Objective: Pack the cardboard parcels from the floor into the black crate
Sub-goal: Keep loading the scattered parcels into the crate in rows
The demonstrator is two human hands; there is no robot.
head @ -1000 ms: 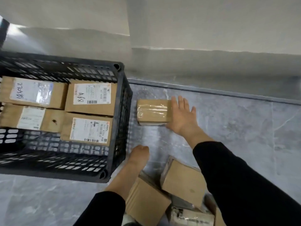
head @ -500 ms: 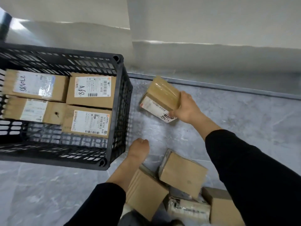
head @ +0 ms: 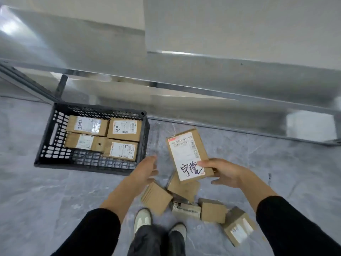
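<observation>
My right hand (head: 226, 172) grips a flat cardboard parcel (head: 186, 152) by its near edge, label side up with black handwriting, above the floor. My left hand (head: 147, 169) hovers with relaxed fingers and holds nothing, just left of that parcel and beside the crate's near right corner. The black crate (head: 46, 145) sits on the floor at the left. Several labelled parcels (head: 123, 128) lie flat in its far half. More cardboard parcels (head: 156, 197) lie in a loose heap on the floor under my hands.
My two shoes (head: 143, 218) stand just in front of the heap. A low metal rail (head: 239, 97) runs along the wall behind the crate. One parcel (head: 238, 227) lies apart at the right. Grey stone floor (head: 276, 163) spreads to the right.
My right hand has lifted the parcel off the floor and turned it label up. My view has risen and pulled back. My left hand has come up from the heap.
</observation>
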